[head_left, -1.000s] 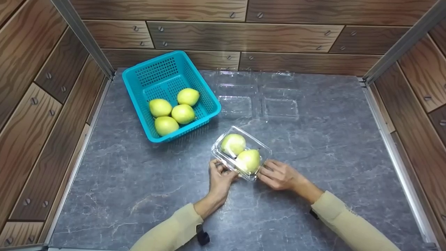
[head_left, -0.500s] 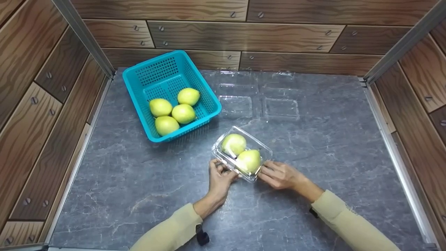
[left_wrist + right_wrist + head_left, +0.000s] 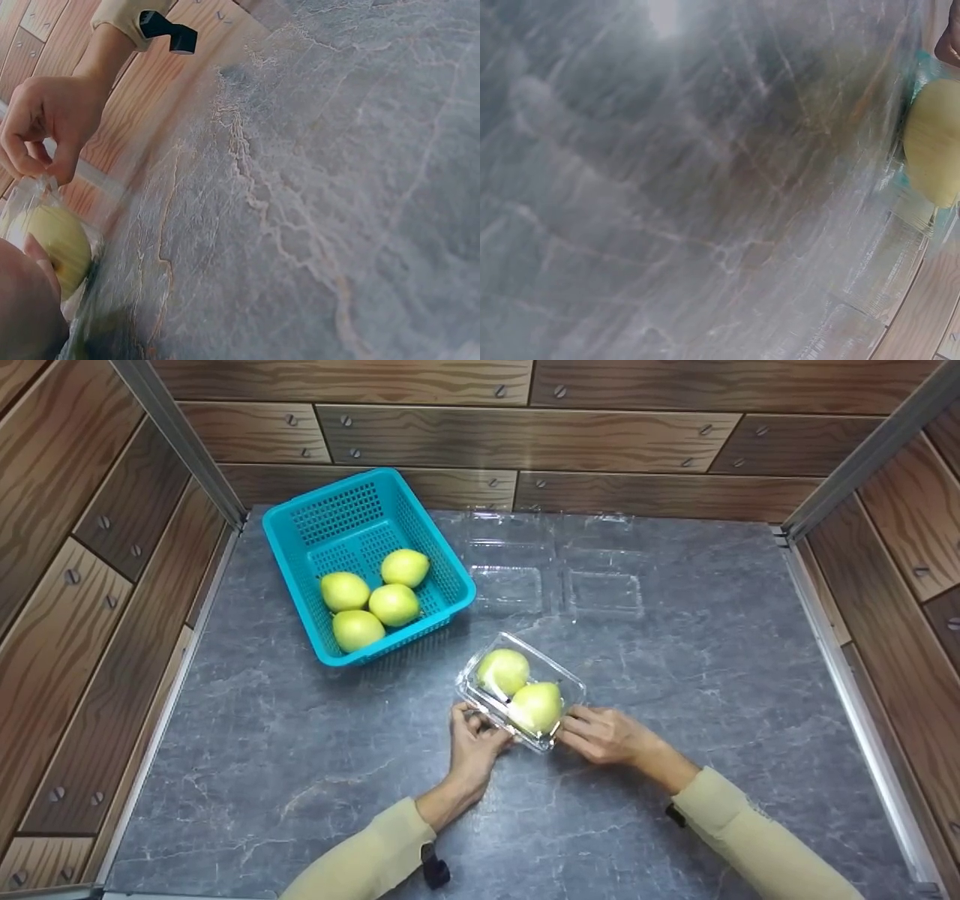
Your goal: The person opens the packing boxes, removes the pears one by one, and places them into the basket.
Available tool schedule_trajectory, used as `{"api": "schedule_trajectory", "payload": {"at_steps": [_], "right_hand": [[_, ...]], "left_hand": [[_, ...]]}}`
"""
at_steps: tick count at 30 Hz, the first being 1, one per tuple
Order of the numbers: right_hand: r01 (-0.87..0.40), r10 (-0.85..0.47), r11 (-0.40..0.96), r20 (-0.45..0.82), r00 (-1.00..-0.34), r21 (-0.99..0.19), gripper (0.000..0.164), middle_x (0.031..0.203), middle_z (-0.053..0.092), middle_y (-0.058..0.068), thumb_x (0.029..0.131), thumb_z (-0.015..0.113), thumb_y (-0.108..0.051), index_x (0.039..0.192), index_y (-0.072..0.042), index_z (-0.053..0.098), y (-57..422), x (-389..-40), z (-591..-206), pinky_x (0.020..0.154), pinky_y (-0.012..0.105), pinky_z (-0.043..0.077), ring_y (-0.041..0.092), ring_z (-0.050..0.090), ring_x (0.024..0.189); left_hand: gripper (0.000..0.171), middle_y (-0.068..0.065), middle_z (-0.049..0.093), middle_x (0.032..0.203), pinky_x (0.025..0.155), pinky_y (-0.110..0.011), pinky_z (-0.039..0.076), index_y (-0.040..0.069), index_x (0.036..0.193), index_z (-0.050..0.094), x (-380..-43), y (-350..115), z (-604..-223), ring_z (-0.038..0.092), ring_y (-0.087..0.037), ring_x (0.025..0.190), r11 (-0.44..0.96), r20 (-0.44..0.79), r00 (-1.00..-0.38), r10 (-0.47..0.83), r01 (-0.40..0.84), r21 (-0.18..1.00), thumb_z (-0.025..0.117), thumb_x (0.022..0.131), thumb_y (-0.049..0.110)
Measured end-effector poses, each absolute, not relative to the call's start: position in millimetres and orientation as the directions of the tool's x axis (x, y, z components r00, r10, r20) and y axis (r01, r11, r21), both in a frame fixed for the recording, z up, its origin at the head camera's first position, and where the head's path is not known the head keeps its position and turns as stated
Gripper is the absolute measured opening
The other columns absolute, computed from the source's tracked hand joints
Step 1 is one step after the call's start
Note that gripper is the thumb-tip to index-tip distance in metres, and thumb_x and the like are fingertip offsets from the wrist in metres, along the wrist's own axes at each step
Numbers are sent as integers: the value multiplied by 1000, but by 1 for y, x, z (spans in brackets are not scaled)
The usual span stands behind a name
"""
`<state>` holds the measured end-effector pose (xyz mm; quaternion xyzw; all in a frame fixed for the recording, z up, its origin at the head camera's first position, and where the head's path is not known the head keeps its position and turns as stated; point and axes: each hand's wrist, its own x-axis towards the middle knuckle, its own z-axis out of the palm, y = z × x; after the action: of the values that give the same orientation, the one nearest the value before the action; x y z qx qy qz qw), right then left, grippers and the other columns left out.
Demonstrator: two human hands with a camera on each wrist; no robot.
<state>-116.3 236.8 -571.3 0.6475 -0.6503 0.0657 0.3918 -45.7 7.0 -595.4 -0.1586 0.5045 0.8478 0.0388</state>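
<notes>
A clear plastic clamshell container sits turned at an angle near the middle of the table, its lid over two yellow-green pears. My left hand grips its near-left edge, thumb at the rim and fingers curled. At the near-right corner, my right hand pinches the plastic. The left wrist view shows the right hand with thumb and finger together on the rim, above a pear. In the right wrist view a pear appears at the right border.
A teal perforated basket with several pears stands at the back left. Beside it, opened clear containers lie near the back wall. Wood-patterned panels enclose the grey marbled table at the back and sides.
Both hands keep their hold on the container, which stays almost in place. The right hand has shifted very slightly upward; the basket and its pears have not moved.
</notes>
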Motion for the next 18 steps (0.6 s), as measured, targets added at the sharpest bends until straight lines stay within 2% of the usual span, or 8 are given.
{"api": "schedule_trajectory", "payload": {"at_steps": [7, 18], "right_hand": [[-898, -827, 167, 554, 97, 407, 36, 86, 73, 4, 110, 44, -9, 89, -6, 74, 239, -115, -569, 54, 20, 59, 16, 67, 75], [-914, -824, 175, 562, 67, 365, 38, 85, 73, 3, 111, 44, -11, 88, -7, 73, 240, -115, -568, 48, 17, 54, 14, 65, 72]], "left_hand": [[63, 0, 62, 99, 64, -22, 59, 8, 125, 33, -46, 7, -597, 62, -10, 72, -504, -296, -952, -77, -219, 835, 69, 79, -16], [62, -4, 64, 106, 68, -24, 63, 6, 126, 33, -46, 6, -598, 68, -12, 78, -516, -293, -954, -59, -223, 827, 71, 81, -16]]}}
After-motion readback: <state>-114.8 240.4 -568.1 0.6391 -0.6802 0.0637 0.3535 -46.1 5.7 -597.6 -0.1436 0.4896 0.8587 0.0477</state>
